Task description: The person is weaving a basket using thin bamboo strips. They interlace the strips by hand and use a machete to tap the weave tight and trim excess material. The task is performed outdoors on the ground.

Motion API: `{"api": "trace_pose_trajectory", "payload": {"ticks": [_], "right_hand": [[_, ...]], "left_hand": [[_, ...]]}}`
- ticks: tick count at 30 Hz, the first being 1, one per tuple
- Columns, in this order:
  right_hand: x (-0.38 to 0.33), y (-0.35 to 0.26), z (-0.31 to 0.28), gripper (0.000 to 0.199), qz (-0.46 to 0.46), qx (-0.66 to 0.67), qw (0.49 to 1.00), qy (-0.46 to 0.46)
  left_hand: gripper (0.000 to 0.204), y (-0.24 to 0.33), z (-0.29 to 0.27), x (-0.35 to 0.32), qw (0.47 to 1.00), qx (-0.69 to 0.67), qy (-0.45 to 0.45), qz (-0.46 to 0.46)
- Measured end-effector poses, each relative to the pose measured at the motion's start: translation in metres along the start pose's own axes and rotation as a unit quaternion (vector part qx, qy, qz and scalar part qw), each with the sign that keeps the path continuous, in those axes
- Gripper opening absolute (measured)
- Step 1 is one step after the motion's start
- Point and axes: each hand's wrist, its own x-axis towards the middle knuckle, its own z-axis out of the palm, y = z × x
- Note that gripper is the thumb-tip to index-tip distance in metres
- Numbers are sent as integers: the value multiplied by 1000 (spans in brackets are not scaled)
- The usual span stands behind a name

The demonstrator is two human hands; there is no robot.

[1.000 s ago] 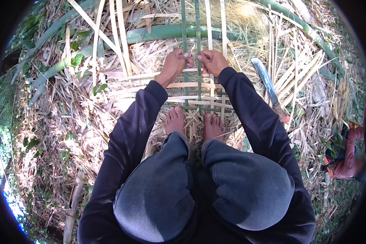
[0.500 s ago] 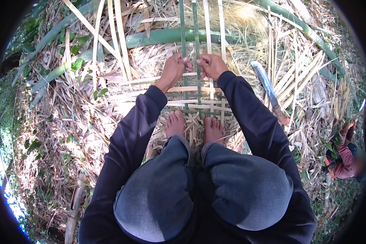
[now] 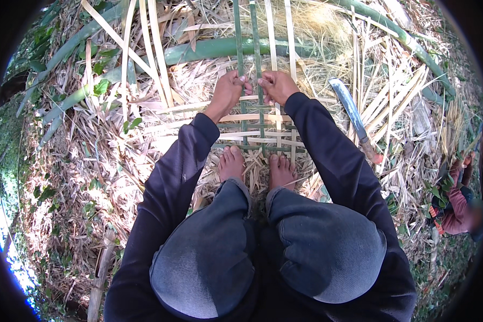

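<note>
My left hand (image 3: 228, 95) is closed around a long green bamboo strip (image 3: 238, 37), thumb and fingers pinched near its middle. Just to its right, my right hand (image 3: 279, 87) pinches a second green bamboo strip (image 3: 256, 40). Both strips run lengthwise away from me, side by side with two pale strips (image 3: 272, 43). Below my hands they cross several crosswise strips (image 3: 249, 117), green and pale, in an open woven lattice on the ground. My bare feet (image 3: 232, 162) stand at the lattice's near edge.
A machete (image 3: 349, 104) with a worn handle lies right of the lattice. Thick green bamboo poles (image 3: 204, 51) lie across the far side. Loose pale strips (image 3: 154, 53) rest at left, more (image 3: 392, 112) at right. Another person (image 3: 456, 206) is at the far right, among dry leaves.
The far ends of the lengthwise strips have shifted slightly left, and my hands have barely moved. At the far right, the other person's arms have changed position a little.
</note>
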Motion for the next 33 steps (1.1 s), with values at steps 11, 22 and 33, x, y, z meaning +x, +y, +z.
{"api": "trace_pose_trajectory", "payload": {"ticks": [11, 22, 33], "right_hand": [[0, -4, 6, 27, 28, -60, 997, 49], [-1, -2, 6, 31, 23, -31, 999, 31], [-4, -2, 3, 32, 33, 3, 999, 22]], "left_hand": [[16, -2, -4, -3, 1000, 2, 14, -2], [27, 8, -49, -40, 911, 386, -81, 117], [15, 6, -47, -37, 883, 406, -110, 208]]}}
